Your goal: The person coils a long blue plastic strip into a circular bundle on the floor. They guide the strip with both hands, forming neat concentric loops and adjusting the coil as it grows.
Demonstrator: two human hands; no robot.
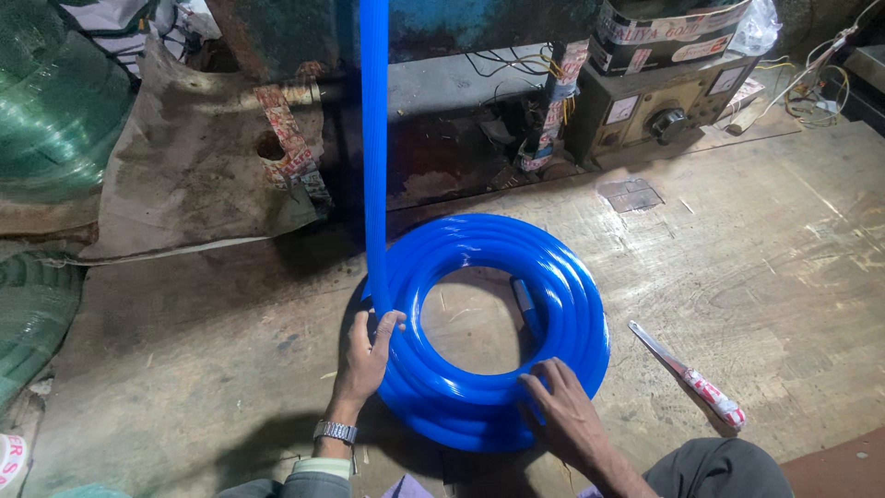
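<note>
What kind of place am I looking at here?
Likely a small hose-making workshop: a blue hose coil fed from a worn machine, green hose rolls stacked at left, and a control box with loose wiring.

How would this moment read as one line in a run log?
left hand: grips blue hose where it meets coil | right hand: flat on blue hose coil | knife: on wooden floor, right of coil

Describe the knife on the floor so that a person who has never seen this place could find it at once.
Start from the big coil of blue hose in the middle of the wooden floor. Just to its right, past the right hand resting on the coil, lies the knife at a slant. It is the only thin flat tool there, with a bare metal blade and a handle wrapped in red-and-white tape.
</note>
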